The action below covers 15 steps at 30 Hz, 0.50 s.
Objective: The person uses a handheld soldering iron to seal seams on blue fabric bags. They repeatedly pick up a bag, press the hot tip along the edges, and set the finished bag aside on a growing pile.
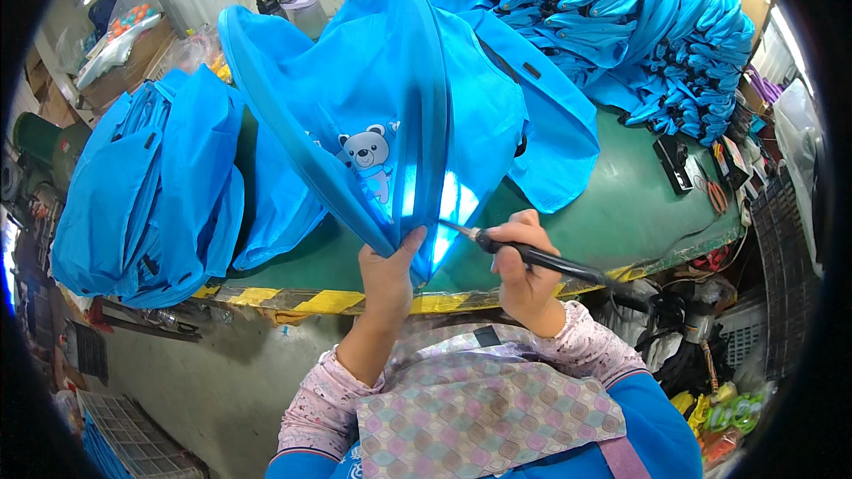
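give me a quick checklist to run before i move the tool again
1. Left hand gripping the blue cover at its near, lower end: ok.
2. Right hand holding the tool by its black handle: ok.
3. Tip pointed at the cover: ok; whether it touches: cannot tell.
4. Left thumb well clear of the tip: not ok, they look close together.
5. Bear print away from the tip: ok, it sits farther up the cover.
6. Tip hot or cold: cannot tell.
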### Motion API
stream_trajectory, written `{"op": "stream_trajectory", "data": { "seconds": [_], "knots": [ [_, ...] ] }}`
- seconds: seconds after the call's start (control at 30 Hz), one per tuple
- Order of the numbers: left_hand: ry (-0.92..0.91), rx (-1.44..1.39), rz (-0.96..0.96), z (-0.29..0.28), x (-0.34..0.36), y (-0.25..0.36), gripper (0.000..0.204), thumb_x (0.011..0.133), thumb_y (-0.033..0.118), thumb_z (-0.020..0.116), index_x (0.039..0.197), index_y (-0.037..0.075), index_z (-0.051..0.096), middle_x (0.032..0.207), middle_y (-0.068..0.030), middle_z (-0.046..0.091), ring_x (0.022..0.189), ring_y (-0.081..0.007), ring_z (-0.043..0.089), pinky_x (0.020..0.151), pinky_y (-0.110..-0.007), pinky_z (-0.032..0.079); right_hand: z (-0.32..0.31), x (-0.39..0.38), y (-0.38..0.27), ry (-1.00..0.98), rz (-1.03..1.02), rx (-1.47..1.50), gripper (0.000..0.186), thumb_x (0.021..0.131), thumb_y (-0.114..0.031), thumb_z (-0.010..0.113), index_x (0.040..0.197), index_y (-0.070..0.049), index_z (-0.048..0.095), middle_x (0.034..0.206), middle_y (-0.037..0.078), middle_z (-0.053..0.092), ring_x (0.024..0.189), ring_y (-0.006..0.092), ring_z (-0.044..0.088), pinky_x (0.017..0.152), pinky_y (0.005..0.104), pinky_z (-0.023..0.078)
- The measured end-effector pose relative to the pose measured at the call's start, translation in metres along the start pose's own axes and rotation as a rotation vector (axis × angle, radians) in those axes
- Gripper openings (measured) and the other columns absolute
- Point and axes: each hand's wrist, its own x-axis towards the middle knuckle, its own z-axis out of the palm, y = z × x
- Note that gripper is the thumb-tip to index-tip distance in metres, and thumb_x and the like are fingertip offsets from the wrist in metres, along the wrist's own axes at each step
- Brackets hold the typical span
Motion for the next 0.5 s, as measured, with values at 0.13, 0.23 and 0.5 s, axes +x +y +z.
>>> {"op": "stream_trajectory", "data": {
  "seconds": [0.13,0.23,0.5],
  "knots": [
    [0.013,0.117,0.092,-0.005,0.002,-0.006,0.038,0.085,0.007,0.078,0.117,-0.003,0.06,0.11,-0.0077,0.066,0.099,-0.0177,0.061,0.091,-0.031,0.047,0.014,0.023,0.012,0.096,-0.278,-0.137,0.028,0.083,0.005,0.069,0.11,-0.001,0.066,0.091,0.012,0.068,0.077,0.027,0.055,0.069,0.0361,0.046],
    [0.145,0.338,0.359,-0.004,-0.012,-0.013,0.043,0.086,0.01,0.077,0.12,-0.004,0.055,0.115,-0.0088,0.062,0.102,-0.0187,0.059,0.092,-0.032,0.046,0.027,0.054,0.043,0.099,-0.462,-0.385,0.058,0.074,0.003,0.08,0.126,-0.004,0.055,0.126,0.024,0.061,0.113,0.0373,0.058,0.095,0.0435,0.048],
    [-0.229,0.158,0.183,-0.042,-0.028,-0.019,0.029,0.099,0.007,0.062,0.125,0.0,0.055,0.121,-0.0052,0.062,0.109,-0.0127,0.056,0.098,-0.03,0.043,0.038,0.061,0.068,0.173,-0.377,-0.399,0.069,0.073,0.006,0.078,0.133,-0.007,0.046,0.143,0.027,0.047,0.126,0.0433,0.052,0.104,0.0468,0.045]
  ]
}}
